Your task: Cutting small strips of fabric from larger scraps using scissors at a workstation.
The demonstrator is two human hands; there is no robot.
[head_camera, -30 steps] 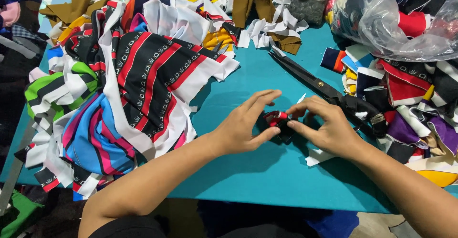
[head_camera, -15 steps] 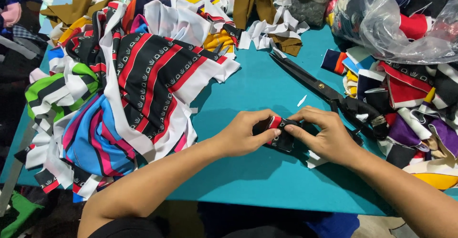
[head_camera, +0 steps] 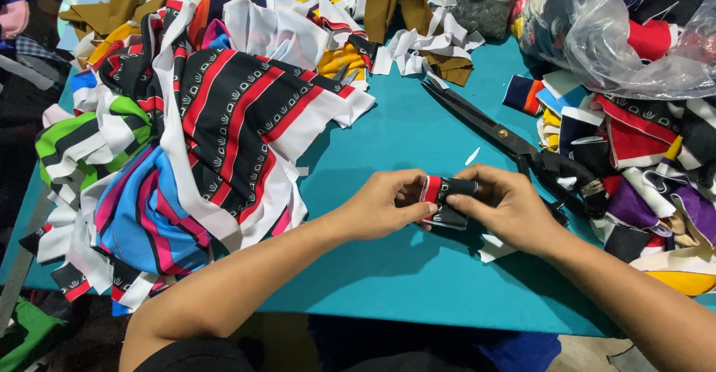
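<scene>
Both my hands meet over the teal table (head_camera: 418, 268) near its front. My left hand (head_camera: 384, 204) and my right hand (head_camera: 507, 208) pinch the two ends of a small folded piece of black fabric with a red and white stripe (head_camera: 446, 193). The piece is held just above the table top, partly hidden by my fingers. Black-handled scissors (head_camera: 514, 144) lie flat just beyond my right hand, blades pointing to the far left.
A large heap of striped fabric offcuts (head_camera: 209, 126) covers the table's left half. More scraps (head_camera: 641, 171) pile up at the right, under a clear plastic bag of fabric (head_camera: 604, 29). Brown and white scraps (head_camera: 418, 21) lie at the far edge.
My fingers have closed in on the small fabric piece and folded it tighter; both hands have lifted it slightly and shifted a little to the right.
</scene>
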